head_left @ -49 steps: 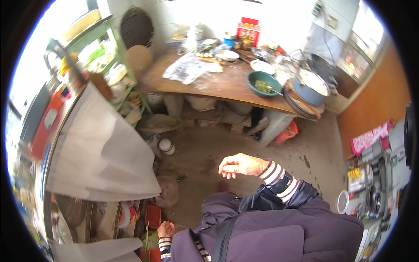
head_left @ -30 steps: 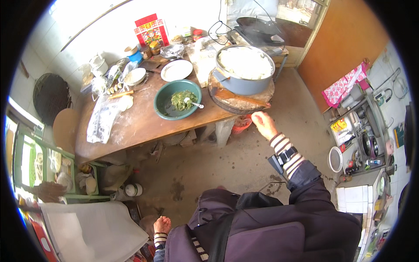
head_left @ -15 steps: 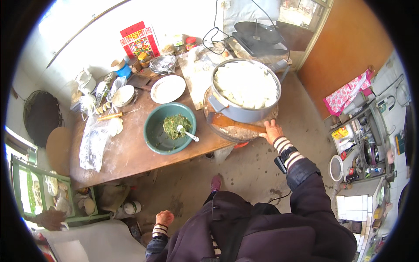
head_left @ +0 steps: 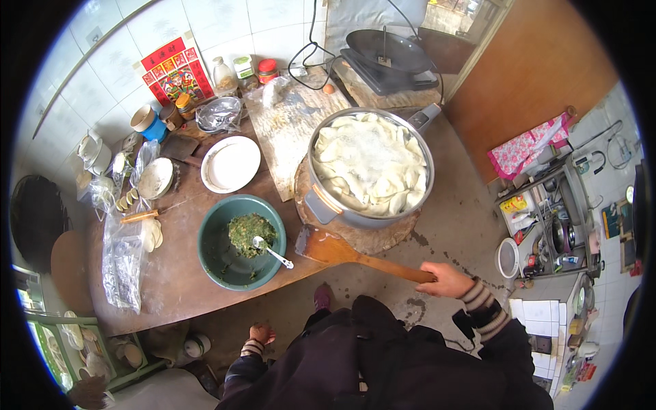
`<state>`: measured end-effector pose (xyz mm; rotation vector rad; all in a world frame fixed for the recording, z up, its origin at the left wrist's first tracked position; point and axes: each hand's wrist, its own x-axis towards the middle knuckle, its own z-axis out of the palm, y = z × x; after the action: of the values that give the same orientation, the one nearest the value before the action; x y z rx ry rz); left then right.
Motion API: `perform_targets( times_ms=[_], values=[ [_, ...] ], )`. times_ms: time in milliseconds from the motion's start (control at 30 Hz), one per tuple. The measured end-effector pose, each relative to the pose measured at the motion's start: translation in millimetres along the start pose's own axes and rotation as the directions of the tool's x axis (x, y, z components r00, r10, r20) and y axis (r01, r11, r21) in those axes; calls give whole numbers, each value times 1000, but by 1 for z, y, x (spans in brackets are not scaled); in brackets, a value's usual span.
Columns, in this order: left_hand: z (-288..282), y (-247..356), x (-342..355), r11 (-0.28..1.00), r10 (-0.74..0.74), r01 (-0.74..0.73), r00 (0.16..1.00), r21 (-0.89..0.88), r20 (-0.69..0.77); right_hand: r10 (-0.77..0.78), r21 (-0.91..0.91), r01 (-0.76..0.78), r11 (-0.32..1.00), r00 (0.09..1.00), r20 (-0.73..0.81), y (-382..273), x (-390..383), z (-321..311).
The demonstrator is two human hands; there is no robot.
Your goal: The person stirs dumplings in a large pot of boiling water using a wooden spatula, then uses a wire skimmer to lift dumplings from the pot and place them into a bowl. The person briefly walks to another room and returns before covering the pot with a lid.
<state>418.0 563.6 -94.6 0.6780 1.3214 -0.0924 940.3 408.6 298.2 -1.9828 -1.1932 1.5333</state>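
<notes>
Wooden spatula [head_left: 359, 257] (1), clamped in R hand [head_left: 444, 279] nr. table [head_left: 167, 273] edge, not yet in far gray pot [head_left: 355, 217] w/ dumplings [head_left: 369, 164] (seemingly cooking); L hand [head_left: 261, 333] low, grip unclear; filling [head_left: 247, 234] remains in green bowl [head_left: 214, 249], left.

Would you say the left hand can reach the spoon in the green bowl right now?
Probably yes: the left hand looks empty, and the spoon sticks out over the rim of the green bowl, uncovered.
</notes>
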Motion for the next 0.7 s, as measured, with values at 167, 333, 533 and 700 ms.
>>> perform_targets(
  times_ms=[167, 333, 533, 700],
  values=[
    [32, 9, -19, 925, 55, -51, 998, 378, 1, -144, 227, 247, 942, 909, -391, -28, -44, -33],
    [30, -4, -28, 185, 329, -386, 891, 904, 313, -346, -238, 256, 937, 771, -534, -49, -47, -72],
    [37, -26, -19, -175, 585, -280, 742, 944, 328, -456, -426, 279, 861, 793, -403, -60, -36, -88],
    [43, -33, -9, 54, 546, -274, 814, 960, 201, -549, -557, 316, 768, 772, -320, -60, -18, -88]
  ],
)
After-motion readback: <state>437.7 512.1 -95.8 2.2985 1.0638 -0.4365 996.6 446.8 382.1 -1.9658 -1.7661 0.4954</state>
